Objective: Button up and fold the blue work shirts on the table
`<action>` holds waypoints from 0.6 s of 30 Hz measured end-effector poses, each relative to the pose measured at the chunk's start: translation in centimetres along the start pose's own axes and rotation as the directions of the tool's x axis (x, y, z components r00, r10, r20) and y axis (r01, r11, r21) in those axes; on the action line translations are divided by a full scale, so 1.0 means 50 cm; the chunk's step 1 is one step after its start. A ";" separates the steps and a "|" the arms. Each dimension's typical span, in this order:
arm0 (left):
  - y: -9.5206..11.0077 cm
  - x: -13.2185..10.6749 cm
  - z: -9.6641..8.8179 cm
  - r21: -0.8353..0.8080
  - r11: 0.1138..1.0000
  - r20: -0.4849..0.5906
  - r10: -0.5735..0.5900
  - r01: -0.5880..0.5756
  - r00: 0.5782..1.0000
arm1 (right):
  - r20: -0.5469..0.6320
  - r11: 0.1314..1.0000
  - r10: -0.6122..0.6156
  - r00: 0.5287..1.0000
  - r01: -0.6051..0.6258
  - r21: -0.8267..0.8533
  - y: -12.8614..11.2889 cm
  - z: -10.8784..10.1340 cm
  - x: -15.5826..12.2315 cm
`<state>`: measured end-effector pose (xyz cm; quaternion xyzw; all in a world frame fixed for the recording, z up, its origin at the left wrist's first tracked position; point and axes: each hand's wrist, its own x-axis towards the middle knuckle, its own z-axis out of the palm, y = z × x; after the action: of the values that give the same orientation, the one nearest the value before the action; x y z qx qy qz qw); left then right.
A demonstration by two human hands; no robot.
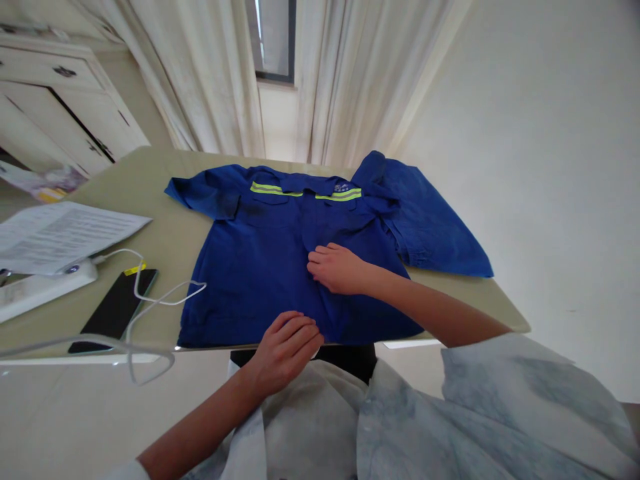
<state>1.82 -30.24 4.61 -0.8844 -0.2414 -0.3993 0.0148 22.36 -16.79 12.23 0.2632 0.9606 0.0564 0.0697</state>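
Observation:
A dark blue work jacket point(260, 267) lies spread front up on the table, its collar toward the far side. Yellow-green reflective stripes cross its chest, and a small white emblem sits above the one on the right. My right hand point(337, 268) is closed on the front placket near the middle, fingers curled into the cloth. At the near hem, by the table edge, my left hand point(289, 350) is closed over the jacket's bottom edge; its fingertips are partly hidden. The jacket's left-side sleeve point(205, 193) is bent outward.
Another folded blue garment point(430, 220) lies against the jacket on the right. On the left are a black phone point(113, 310), a white cable point(170, 303) reaching the jacket, a white power strip point(47, 290) and printed papers point(65, 233). Curtains point(200, 73) hang behind the table point(167, 160).

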 end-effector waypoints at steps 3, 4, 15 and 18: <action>0.006 -0.001 0.007 -0.045 0.998 0.022 -0.032 0.033 0.999 | -0.016 0.995 0.036 0.999 -0.037 -0.090 0.070 0.017 0.050; 0.008 -0.001 0.008 -0.058 0.997 0.021 -0.046 0.047 0.999 | -0.019 0.992 0.056 0.998 -0.058 -0.114 0.098 0.023 0.070; 0.023 -0.013 0.032 -0.053 0.992 0.097 -0.108 0.114 0.989 | -0.027 0.921 0.361 0.932 -0.361 -0.147 0.349 0.044 0.280; 0.014 -0.024 0.039 -0.080 0.994 0.168 -0.062 0.076 0.984 | -0.101 0.876 0.454 0.885 -0.464 -0.135 0.376 0.053 0.303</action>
<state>2.84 -30.90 2.54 -0.9054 -0.2548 -0.3348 -0.0573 19.25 7.27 10.79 0.4751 0.8652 0.1545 0.0425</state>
